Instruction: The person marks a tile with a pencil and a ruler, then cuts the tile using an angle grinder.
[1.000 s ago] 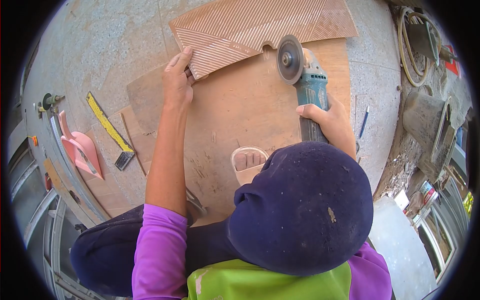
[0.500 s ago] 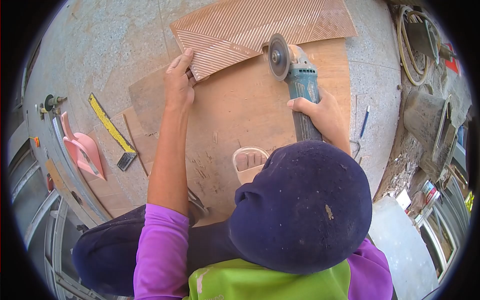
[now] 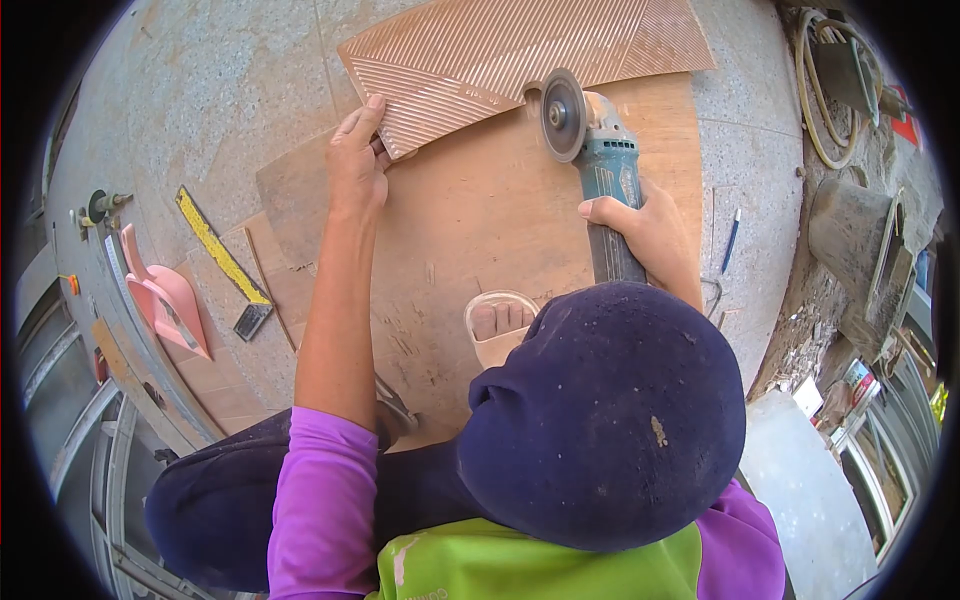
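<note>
My left hand (image 3: 360, 155) grips the near left corner of a ribbed brown tile (image 3: 500, 60), thumb on top and fingers at its edge. Wrapped round the body of a teal and black angle grinder (image 3: 612, 190) is my right hand (image 3: 650, 230). The grinder's round disc (image 3: 563, 115) stands upright beside the tile's near edge, close to a small notch there. Under the tile lies a brown wooden board (image 3: 470, 220). Whether the disc is spinning, I cannot tell.
A yellow and black square (image 3: 222, 250) and a pink dustpan (image 3: 170, 305) lie at left. A blue pencil (image 3: 732, 240) is right of the board. Further right are a hose (image 3: 808, 100) and a dusty container (image 3: 850, 225). A sandalled foot (image 3: 500, 322) rests on the board.
The grinder and my right hand have shifted very slightly right and nearer to me. My left hand keeps its hold on the tile's corner.
</note>
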### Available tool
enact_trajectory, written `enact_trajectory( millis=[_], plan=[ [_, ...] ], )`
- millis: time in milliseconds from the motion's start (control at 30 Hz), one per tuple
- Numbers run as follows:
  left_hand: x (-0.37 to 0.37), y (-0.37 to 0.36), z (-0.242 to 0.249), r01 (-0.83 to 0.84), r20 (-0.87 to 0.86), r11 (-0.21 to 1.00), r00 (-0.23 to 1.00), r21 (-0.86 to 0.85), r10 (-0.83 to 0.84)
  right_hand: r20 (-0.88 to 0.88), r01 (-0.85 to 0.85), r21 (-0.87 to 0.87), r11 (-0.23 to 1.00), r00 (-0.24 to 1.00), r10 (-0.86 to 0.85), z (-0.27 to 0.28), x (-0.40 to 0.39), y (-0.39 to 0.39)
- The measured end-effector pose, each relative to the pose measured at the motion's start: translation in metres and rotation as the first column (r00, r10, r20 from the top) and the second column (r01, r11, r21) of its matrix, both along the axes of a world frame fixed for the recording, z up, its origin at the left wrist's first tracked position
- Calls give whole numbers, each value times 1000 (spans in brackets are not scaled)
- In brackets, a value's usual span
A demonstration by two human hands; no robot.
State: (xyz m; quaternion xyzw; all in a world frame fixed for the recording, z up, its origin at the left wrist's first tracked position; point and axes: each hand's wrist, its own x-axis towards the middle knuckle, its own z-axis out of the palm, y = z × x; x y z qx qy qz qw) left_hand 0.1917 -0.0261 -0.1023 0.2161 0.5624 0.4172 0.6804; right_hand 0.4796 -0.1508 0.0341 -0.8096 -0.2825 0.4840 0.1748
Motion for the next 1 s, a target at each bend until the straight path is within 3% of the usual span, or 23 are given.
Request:
enact_trajectory(
  millis=[600,1000],
  plan=[
    [2,1,1,-53,22,999,998,-4,54,36,6,-61,998,999,-4,27,-1,-7],
    [3,0,3,-40,14,999,999,-1,40,47,-28,-45,999,998,30,7,-5,0]
  ],
)
